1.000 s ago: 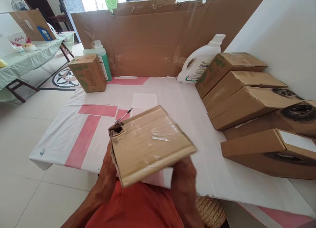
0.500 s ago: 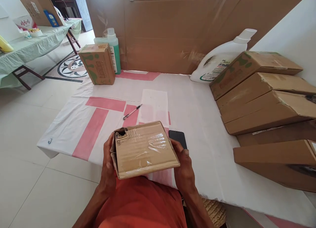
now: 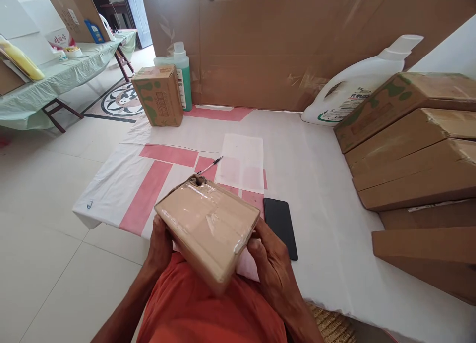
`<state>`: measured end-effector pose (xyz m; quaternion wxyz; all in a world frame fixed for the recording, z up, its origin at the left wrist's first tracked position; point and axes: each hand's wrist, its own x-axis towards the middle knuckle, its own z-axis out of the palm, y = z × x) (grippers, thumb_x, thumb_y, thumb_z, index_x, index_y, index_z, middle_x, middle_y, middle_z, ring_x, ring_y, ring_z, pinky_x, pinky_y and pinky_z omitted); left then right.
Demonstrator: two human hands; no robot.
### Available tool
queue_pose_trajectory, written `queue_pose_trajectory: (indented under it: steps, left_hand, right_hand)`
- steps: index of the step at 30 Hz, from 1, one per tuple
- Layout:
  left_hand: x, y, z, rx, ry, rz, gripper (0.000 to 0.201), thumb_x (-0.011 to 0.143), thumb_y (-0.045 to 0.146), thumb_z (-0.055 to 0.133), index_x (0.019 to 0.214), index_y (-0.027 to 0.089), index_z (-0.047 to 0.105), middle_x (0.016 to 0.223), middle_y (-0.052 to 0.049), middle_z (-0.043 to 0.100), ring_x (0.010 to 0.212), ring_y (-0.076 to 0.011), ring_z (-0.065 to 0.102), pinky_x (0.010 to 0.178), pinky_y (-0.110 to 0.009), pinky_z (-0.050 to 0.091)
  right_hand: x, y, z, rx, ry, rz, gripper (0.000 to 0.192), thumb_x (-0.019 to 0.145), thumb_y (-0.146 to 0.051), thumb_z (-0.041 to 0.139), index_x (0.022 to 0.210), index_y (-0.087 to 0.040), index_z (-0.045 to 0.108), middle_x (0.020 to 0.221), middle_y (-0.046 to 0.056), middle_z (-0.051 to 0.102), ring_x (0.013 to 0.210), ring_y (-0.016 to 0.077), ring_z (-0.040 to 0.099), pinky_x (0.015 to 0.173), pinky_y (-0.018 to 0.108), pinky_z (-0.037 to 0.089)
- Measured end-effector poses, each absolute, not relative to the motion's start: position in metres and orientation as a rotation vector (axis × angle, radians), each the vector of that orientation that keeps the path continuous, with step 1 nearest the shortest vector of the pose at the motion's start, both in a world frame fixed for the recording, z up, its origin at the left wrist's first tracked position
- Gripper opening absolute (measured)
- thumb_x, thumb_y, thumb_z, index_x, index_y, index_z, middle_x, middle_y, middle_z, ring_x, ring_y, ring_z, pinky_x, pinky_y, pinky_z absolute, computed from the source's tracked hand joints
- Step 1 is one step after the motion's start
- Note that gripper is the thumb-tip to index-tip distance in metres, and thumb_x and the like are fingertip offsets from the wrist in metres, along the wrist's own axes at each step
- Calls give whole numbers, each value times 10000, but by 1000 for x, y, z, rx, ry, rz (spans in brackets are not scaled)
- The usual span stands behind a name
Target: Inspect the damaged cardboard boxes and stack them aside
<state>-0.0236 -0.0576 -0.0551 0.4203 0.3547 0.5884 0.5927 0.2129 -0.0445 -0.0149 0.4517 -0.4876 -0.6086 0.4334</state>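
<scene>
A taped cardboard box is held up in front of my body, tilted, with a torn dark hole near its far corner. My left hand grips it at the left side. At the right corner, my right hand has its fingers closed round the box edge. Just beyond my right hand a black phone lies on the table. A pen rests past the box, partly hidden by it, beside a sheet of white paper.
Several cardboard boxes are piled at the right, next to a white detergent bottle. At the back left stand a small carton and a green bottle. A cardboard panel closes off the table's far side.
Both hands have turned and tilted the box, so a different taped face shows and its hole points away from me. The phone is now uncovered. The view has shifted slightly left.
</scene>
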Motion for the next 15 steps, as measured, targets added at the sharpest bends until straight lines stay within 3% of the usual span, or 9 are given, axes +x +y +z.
queue_pose_trajectory:
  steps: [2, 4, 8, 10, 13, 15]
  left_hand:
    - [-27, -44, -35, 866, 1422, 1418, 562, 1008, 713, 584, 1139, 209, 792, 1222, -121, 811, 1328, -367, 672, 1183, -494, 526]
    - [-26, -32, -19, 805, 1357, 1345, 442, 1014, 606, 651, 1198, 231, 794, 1273, -87, 808, 1416, -348, 626, 1200, -448, 513]
    - [-18, -3, -7, 533, 1187, 1198, 390, 1021, 517, 680, 1258, 227, 788, 1283, -78, 814, 1439, -325, 624, 1169, -411, 545]
    - [-17, 10, -10, 458, 1140, 1134, 437, 1078, 528, 582, 1281, 192, 777, 1253, -98, 822, 1364, -308, 684, 1157, -415, 561]
    - [-19, 19, -17, 407, 1119, 1032, 502, 1145, 493, 438, 1310, 146, 760, 1208, -129, 831, 1275, -285, 739, 1147, -425, 576]
    - [-22, 18, -21, 381, 1111, 969, 494, 1156, 458, 423, 1300, 131, 765, 1186, -139, 835, 1249, -281, 754, 1136, -427, 584]
  right_hand:
    - [212, -49, -6, -1182, -1527, 1034, 562, 1021, -738, 544, 800, -233, 656, 766, 8, 633, 686, 191, 546, 622, 299, 445]
    - [210, -47, -1, -1211, -1489, 1047, 589, 1019, -747, 542, 748, -228, 608, 712, -5, 587, 644, 173, 501, 568, 289, 384]
    - [204, -22, 5, -1324, -1322, 1115, 631, 1017, -763, 532, 671, -240, 459, 630, -36, 424, 593, 146, 371, 526, 290, 291]
    - [203, -4, 8, -1314, -1260, 1203, 627, 993, -781, 558, 680, -240, 511, 654, -20, 495, 620, 162, 441, 551, 297, 353]
    - [206, 22, 6, -1283, -1145, 1447, 629, 977, -817, 537, 811, -234, 709, 750, 31, 676, 719, 225, 615, 629, 334, 486]
    - [210, 32, -1, -1350, -1059, 1543, 681, 968, -847, 510, 879, -228, 779, 757, 52, 719, 745, 255, 675, 636, 357, 527]
